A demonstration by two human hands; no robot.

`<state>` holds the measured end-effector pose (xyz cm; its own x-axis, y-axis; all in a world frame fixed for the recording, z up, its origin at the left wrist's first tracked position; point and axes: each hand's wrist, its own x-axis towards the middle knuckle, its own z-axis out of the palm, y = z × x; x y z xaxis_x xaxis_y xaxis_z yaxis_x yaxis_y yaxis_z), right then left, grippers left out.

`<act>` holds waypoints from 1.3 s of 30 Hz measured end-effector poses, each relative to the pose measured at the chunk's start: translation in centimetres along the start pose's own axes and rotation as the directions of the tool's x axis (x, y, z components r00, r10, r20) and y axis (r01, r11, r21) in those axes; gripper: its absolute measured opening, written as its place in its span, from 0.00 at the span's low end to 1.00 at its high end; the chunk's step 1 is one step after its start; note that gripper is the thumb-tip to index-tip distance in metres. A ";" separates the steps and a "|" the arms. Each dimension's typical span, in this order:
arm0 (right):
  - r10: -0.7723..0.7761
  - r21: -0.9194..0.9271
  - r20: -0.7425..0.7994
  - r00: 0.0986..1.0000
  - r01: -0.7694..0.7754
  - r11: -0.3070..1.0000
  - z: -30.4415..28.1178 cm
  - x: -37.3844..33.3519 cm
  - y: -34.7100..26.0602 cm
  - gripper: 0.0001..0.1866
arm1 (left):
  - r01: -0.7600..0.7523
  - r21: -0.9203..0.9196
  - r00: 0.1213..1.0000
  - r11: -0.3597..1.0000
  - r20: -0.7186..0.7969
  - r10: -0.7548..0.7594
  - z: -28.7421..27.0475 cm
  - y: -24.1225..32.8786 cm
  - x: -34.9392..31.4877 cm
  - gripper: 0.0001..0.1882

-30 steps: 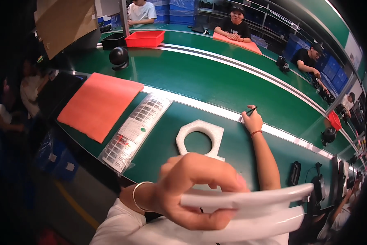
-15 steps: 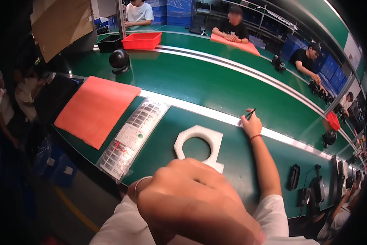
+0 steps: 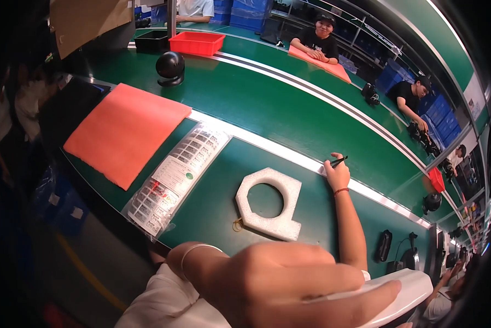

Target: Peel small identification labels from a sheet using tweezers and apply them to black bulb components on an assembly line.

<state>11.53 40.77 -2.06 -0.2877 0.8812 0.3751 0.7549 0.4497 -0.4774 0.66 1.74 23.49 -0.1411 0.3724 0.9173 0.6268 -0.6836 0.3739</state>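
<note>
My left hand is large and close, at the bottom middle, with fingers curled and pointing right. A smooth white shape shows behind its fingertips; whether the hand grips it I cannot make out. Farther off, my right hand rests at the white strip along the bench and is closed on slim black tweezers. Between the two arms, a white foam piece with a round hole lies flat on the green bench. A thin yellowish loop sits at its left edge.
Left of the foam are a plastic-wrapped sheet of labels and an orange mat. A black dome device and red tray stand farther back. Black devices lie at right. Co-workers sit across the bench.
My left hand has shifted right and lower, uncovering the foam's near edge. The white shape now shows by its fingers. The tweezers have tilted flatter in my right hand. The whole view has shifted slightly.
</note>
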 end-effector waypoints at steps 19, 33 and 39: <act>0.007 -0.021 -0.004 1.000 -0.008 1.000 -0.1 -0.1 -0.1 0.19 | 0.041 -0.035 0.992 0.999 -0.118 -0.045 1.5 0.2 -1.5 0.20; 0.010 0.027 -0.010 1.000 -0.009 1.000 0.1 -0.2 1.0 0.20 | 0.089 0.088 0.983 0.992 0.152 -0.102 -0.9 0.1 0.2 0.13; -0.003 0.036 -0.006 1.000 0.004 0.999 -0.1 -0.3 0.1 0.19 | 0.108 -0.012 0.972 0.994 -0.209 -0.108 2.6 0.1 -2.0 0.15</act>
<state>11.75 40.52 -2.19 -0.2867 0.8788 0.3815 0.7323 0.4577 -0.5042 2.93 2.56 21.33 -0.3651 0.3047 0.8797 0.5984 -0.6471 0.4724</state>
